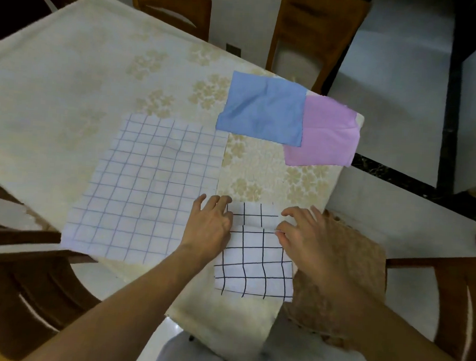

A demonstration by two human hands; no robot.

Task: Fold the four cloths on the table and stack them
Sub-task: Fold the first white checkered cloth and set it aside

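At the near right corner of the table (71,69), the black-grid cloth (254,266) lay partly folded, one layer lapped over another. The left hand (211,226) rested on its left edge with fingers spread and loose, gripping nothing. The right hand (303,233) pinched the fold edge between thumb and forefinger. Judged step: first of four cloths, mid-fold. Next move likely called for drawing the pinched edge across and squaring the corners before pressing flat.

The large blue-grid cloth (145,186) lay flat just beside it, touching the left hand. The blue cloth (262,107) overlapped the pink cloth (327,135) at the far right edge; the pink one overhung the table and could slip. Chairs (313,32) stood around. Nothing blocked the fold.
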